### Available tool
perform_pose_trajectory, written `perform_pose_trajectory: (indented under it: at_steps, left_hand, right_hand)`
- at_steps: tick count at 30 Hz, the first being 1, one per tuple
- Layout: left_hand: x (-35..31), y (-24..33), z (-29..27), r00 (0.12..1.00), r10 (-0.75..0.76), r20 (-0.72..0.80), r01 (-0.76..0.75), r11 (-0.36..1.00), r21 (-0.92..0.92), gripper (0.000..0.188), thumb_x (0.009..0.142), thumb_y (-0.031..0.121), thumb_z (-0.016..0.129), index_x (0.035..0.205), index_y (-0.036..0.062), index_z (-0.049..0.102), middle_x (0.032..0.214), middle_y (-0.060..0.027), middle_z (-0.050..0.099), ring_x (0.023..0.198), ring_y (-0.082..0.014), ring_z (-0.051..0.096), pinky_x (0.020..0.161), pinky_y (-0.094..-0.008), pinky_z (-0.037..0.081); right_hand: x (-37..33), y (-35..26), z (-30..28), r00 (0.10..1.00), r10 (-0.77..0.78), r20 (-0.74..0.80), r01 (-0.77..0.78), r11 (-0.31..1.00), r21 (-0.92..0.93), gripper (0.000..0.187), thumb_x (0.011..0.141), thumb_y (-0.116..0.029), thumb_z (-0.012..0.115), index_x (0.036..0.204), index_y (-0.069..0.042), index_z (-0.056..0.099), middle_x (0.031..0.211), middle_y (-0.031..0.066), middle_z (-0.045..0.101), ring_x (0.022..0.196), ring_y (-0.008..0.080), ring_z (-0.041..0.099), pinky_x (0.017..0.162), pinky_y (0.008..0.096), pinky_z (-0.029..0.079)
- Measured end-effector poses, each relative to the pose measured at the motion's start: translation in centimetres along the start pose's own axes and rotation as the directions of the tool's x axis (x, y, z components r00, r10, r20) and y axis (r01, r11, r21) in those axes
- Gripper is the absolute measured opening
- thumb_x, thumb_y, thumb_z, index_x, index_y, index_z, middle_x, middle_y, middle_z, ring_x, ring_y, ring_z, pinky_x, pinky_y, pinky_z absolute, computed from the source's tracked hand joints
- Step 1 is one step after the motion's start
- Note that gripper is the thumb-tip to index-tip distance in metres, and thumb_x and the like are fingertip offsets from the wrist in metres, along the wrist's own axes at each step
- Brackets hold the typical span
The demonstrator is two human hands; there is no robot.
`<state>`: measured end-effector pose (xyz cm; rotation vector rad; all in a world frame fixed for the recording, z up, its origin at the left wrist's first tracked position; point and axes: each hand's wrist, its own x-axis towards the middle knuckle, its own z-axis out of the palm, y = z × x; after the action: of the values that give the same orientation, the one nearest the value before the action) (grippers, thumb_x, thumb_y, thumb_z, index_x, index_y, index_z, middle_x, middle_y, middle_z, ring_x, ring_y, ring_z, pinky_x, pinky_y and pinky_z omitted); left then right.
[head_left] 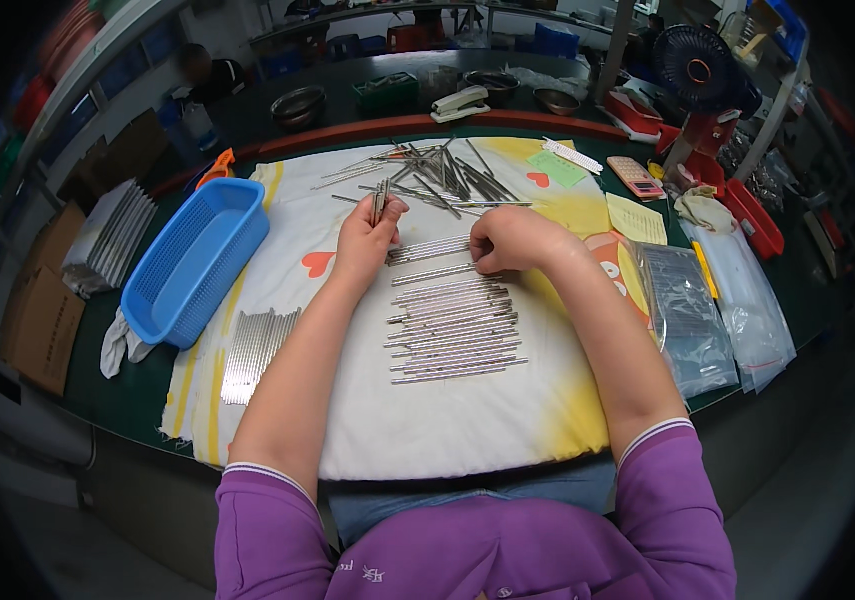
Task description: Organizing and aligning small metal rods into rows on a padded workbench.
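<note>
My left hand (368, 235) is closed round a small bundle of thin metal rods, whose ends stick up above the fingers. At the right end of the upper rods in a laid-out row of metal rods (456, 325), my right hand (513, 240) has its fingers bent in; whether it grips a rod is hidden. The row's rods lie side by side, crosswise, on a white and yellow cloth (448, 430). Beyond both hands is a loose, criss-crossed heap of metal rods (458, 175). A neat set of shinier rods (258, 355) lies left of my left forearm.
A blue plastic basket (198, 260) stands at the left, beside a cardboard box (43, 300). On the right are plastic bags (688, 320), a pink calculator (635, 177) and red bins (753, 218). Metal bowls (298, 105) and a fan (698, 68) stand farther back. A person (210, 75) is at the far left.
</note>
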<state>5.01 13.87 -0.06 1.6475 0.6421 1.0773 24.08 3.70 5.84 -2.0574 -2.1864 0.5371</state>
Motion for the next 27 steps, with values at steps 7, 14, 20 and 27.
perform_pose_trajectory:
  at_steps: [7, 14, 20, 27]
  left_hand:
    - [-0.6, 0.8, 0.9, 0.99, -0.052, 0.133, 0.043, 0.997, 0.07, 0.014, 0.089, 0.019, 0.055, 0.085, 0.0049, 0.055, 0.064, 0.0035, 0.048, 0.055, -0.005, 0.04, 0.05, -0.0201, 0.034]
    - [-1.3, 1.7, 1.1, 0.974, -0.06, 0.22, 0.045, 0.996, 0.072, 0.015, 0.09, 0.017, 0.052, 0.093, 0.003, 0.057, 0.075, -0.0017, 0.06, 0.071, -0.0096, 0.053, 0.068, -0.0231, 0.044]
    - [-1.0, 1.1, 0.9, 0.932, 0.032, 0.36, -0.139, 0.951, 0.276, 0.01, 0.087, 0.011, 0.054, 0.094, 0.0032, 0.057, 0.075, -0.0033, 0.059, 0.07, -0.0107, 0.055, 0.068, -0.0232, 0.045]
    - [-0.2, 0.6, 0.2, 0.999, 0.036, 0.036, -0.033, 0.996, -0.085, 0.014, 0.092, 0.015, 0.048, 0.1, 0.0027, 0.048, 0.074, -0.0035, 0.053, 0.066, -0.0114, 0.056, 0.064, -0.0234, 0.047]
  right_hand:
    - [-0.2, 0.0, 0.0, 0.998, -0.058, -0.023, 0.057, 0.998, -0.025, 0.016, 0.067, -0.015, 0.066, 0.08, -0.006, 0.064, 0.078, 0.0081, 0.064, 0.074, 0.0233, 0.06, 0.069, 0.0326, 0.048]
    - [0.2, -1.2, -0.1, 0.916, -0.164, -0.365, 0.19, 0.981, 0.036, 0.015, 0.07, -0.012, 0.063, 0.082, -0.004, 0.062, 0.077, 0.0127, 0.063, 0.073, 0.0271, 0.06, 0.067, 0.0336, 0.048]
    - [0.2, -1.9, 0.4, 0.793, -0.1, -0.601, 0.355, 0.878, 0.322, 0.017, 0.071, -0.01, 0.064, 0.087, -0.004, 0.063, 0.078, 0.0116, 0.064, 0.07, 0.0254, 0.061, 0.066, 0.0313, 0.049]
    - [-3.1, -0.1, 1.6, 0.94, -0.048, -0.337, 0.041, 0.999, -0.028, 0.008, 0.07, -0.013, 0.063, 0.078, -0.01, 0.067, 0.076, 0.0067, 0.065, 0.078, 0.0248, 0.06, 0.07, 0.0351, 0.047]
